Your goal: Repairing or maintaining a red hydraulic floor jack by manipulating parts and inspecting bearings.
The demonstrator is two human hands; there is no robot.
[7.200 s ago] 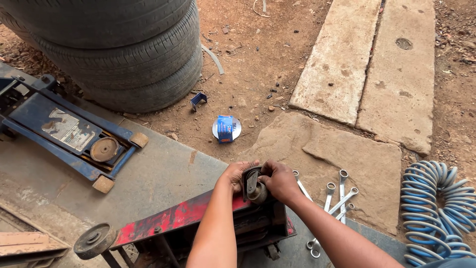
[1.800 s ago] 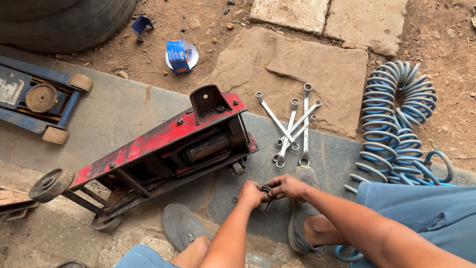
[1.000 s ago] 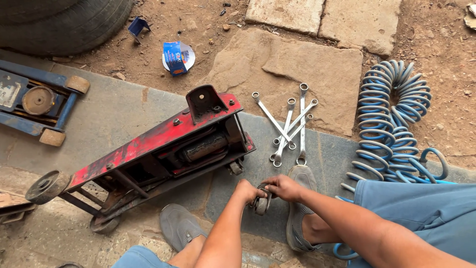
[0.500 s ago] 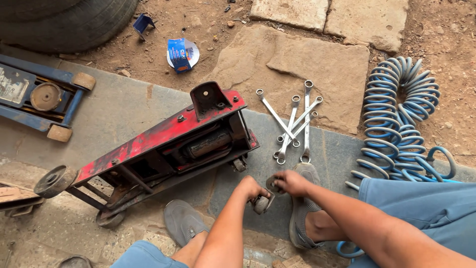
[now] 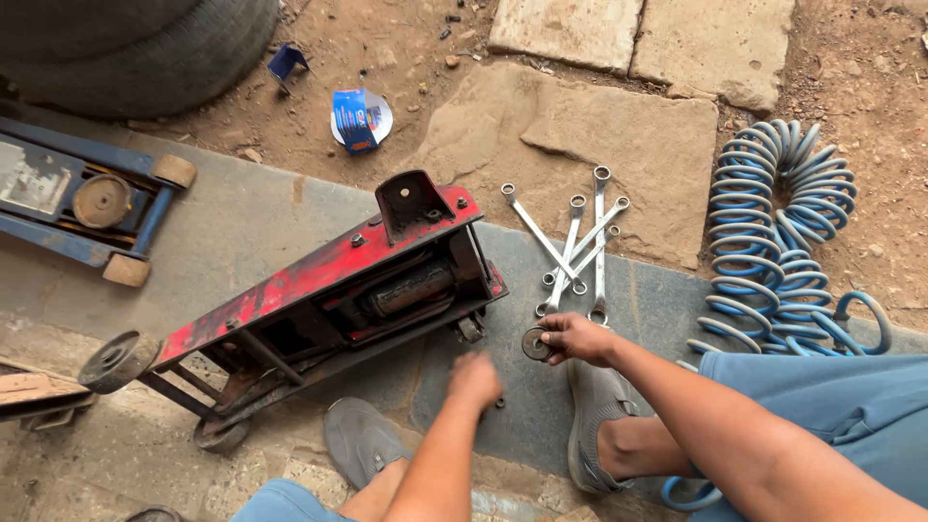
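Caster wheel (image 5: 535, 344) pinched by right hand (image 5: 578, 338) fingers; left hand (image 5: 474, 377) blurred, unclear.

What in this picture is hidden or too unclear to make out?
Head view only:
- Left hand: motion-blurred; its palm hides whatever lies under it.
- Dark round part in the right hand: fingers cover its edge.
- Blue jack: cut off by the left edge.
- Tyres: cut off at top.

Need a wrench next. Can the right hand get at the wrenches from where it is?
Probably yes. The right hand pinches a small round wheel just below the wrenches, which lie loose on the slab with nothing between; but its fingers are full, so the wheel likely goes down first.
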